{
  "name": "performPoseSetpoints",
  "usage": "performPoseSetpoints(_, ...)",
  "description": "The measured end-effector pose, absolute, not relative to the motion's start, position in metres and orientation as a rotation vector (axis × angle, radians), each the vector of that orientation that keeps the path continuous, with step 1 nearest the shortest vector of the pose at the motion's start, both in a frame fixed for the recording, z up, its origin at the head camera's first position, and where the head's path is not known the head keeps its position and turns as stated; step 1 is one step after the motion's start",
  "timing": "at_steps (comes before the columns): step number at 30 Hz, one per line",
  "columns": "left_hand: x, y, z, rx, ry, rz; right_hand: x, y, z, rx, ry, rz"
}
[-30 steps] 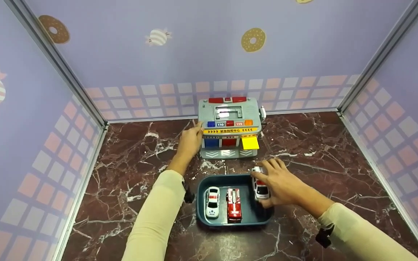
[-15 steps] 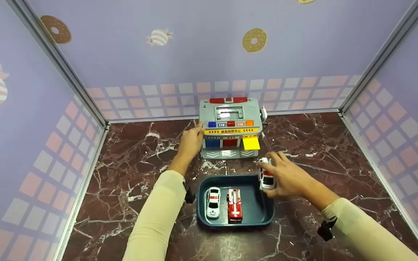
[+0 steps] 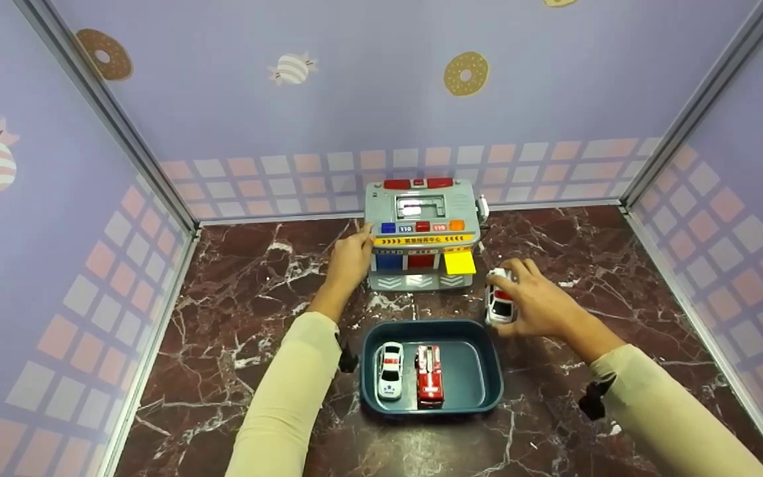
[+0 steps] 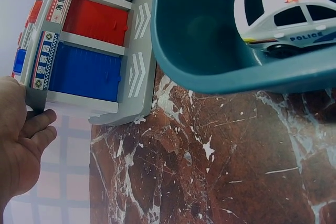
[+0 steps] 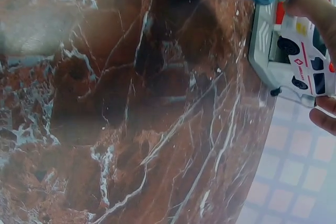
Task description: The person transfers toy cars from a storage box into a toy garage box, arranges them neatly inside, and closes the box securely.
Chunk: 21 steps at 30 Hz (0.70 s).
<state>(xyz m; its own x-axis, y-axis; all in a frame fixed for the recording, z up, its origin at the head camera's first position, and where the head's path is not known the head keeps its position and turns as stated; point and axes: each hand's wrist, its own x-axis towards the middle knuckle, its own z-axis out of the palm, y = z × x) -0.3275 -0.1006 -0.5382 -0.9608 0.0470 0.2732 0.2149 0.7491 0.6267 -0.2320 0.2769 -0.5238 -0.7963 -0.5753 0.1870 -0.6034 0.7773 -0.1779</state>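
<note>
The right hand has taken the white car from over the blue tray to just past its far right corner. Its thumb and fingers pinch the car's two ends. A gentle, level hold should work best, clear of the yellow flap that sticks out. The left hand grips the toy station by its side. A police car and red truck sit in the tray
</note>
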Motion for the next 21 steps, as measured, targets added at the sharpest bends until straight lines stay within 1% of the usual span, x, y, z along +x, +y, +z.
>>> performPoseSetpoints(10, -0.328, -0.101, -0.541, -0.176, -2.725, -1.024, -0.247, 0.277, -0.545, 0.935, -2.880, 0.341)
performPoseSetpoints(21, -0.329, -0.100, -0.541, -0.153, -2.730, -1.004, -0.260, 0.263, -0.567, 1.020, -2.817, 0.320)
